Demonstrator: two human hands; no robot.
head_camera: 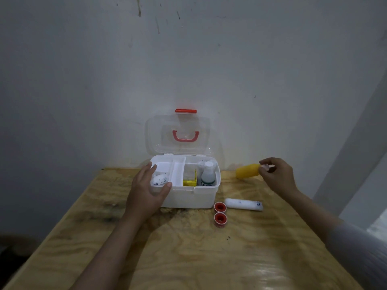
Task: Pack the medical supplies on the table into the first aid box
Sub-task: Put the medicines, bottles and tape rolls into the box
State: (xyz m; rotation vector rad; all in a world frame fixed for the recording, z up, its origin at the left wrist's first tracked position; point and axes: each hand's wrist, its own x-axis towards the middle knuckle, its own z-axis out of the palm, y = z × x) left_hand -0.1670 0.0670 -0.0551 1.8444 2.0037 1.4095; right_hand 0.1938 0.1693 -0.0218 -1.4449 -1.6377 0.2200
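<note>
A white first aid box (201,196) stands open on the wooden table, its clear lid (178,124) with a red handle leaning back against the wall. Inside are a white bottle (208,174), a yellow packet (190,182) and a white wrapped item (160,179). My left hand (146,189) grips the box's front left corner, thumb on the rim. My right hand (276,174) holds one end of a yellow roll (247,171) above the table, right of the box. Two red tape rolls (219,213) and a white bandage roll (244,204) lie in front of the box's right corner.
The table (188,248) is pushed against a grey wall. Its left and right edges fall away to a dark floor. A pale post (356,147) rises at the right.
</note>
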